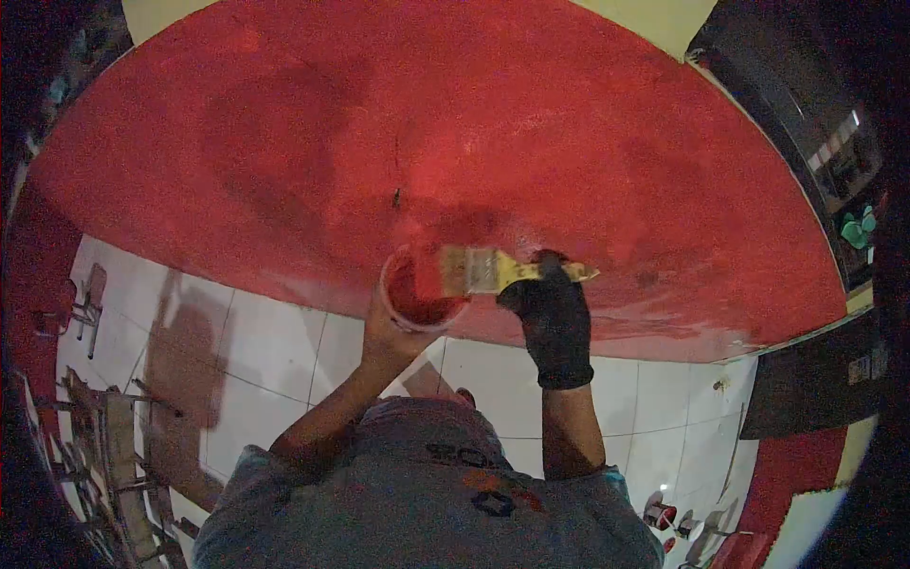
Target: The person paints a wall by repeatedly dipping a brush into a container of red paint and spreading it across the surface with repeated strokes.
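In front of my chest, my bare left hand point(387, 334) is wrapped around a small tub of red paint point(387, 289), tilted so its inside shows. My right hand point(552, 318), in a black glove, grips the yellow handle of a wide paintbrush point(485, 271). The brush lies level, its red-coated bristles over the tub's mouth; whether they touch the paint cannot be made out. Just beyond both hands stands a wall painted red point(588, 142), with wetter, shinier patches and a small dark mark above the tub.
White floor tiles point(275, 351) run along the wall's foot. A wooden and metal frame point(123, 455) stands at the lower left, a chair point(90, 299) farther up. Small paint containers point(661, 515) sit on the floor at the lower right. A dark panel point(806, 384) borders the right.
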